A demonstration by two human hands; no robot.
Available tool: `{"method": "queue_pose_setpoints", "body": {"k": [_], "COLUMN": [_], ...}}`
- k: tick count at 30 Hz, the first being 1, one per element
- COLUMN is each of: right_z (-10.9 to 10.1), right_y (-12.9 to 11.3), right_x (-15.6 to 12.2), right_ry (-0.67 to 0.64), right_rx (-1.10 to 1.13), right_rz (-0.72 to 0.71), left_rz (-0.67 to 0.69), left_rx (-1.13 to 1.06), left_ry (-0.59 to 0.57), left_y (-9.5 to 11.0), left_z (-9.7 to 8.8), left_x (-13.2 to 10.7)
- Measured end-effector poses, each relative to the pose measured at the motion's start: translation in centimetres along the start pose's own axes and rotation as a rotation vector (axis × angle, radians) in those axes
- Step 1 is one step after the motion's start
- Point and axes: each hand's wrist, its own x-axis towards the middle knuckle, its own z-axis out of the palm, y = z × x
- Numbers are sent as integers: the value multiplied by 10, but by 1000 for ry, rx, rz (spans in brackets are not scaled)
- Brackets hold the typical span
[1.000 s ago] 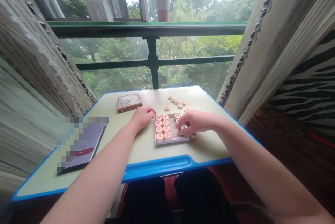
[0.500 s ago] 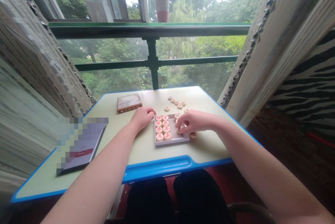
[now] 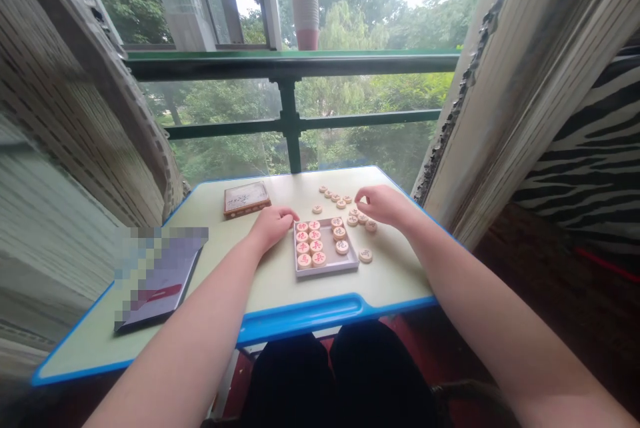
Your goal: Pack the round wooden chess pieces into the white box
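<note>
A shallow white box tray (image 3: 327, 272) of Chinese chess pieces sits on the table. Two columns of red-marked pieces (image 3: 318, 259) fill its left side, and a few dark-marked pieces (image 3: 341, 247) lie along its right. My left hand (image 3: 273, 225) rests on the table with its fingers stretched to the tray's upper left corner. Above the loose pieces right of the tray hovers my right hand (image 3: 383, 205), fingers loosely curved and apart, no piece visible in them. Under it are several loose pieces (image 3: 371, 225). One dark-marked piece (image 3: 365, 255) lies alone beside the tray.
Farther back lie several more loose pieces (image 3: 328, 194). A brown decorated box lid (image 3: 247, 199) is at the back left, and a dark tablet-like slab (image 3: 165, 288), partly blurred out, at the left. The table (image 3: 250, 289) has a blue edge; a green railing (image 3: 295, 65) stands behind it.
My right hand has left the tray's right side and moved up and right over the loose pieces. A dark-marked piece now shows in the tray where its fingers were. My left hand stays put.
</note>
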Motion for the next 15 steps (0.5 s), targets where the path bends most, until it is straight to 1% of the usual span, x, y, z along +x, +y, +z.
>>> {"method": "queue_pose_setpoints", "body": {"k": [3,7,9,15], "right_z": [3,2,2,7], "right_y": [3,-1,-2,10], "right_x": [2,1,0,5], "right_ry": [-47,-141,-164,-86], "right_rx": [-20,8,22,-2], "right_rz": [47,56,67,119], "left_rz": [-6,-5,-15,-41], "left_rx": [-34,-67,-80,-102], "left_ry": [-9,-27,-34,-36], "left_y": [0,-1,-2,-4], "left_z": [1,0,0,1], "left_x": [-1,-1,0,1]}}
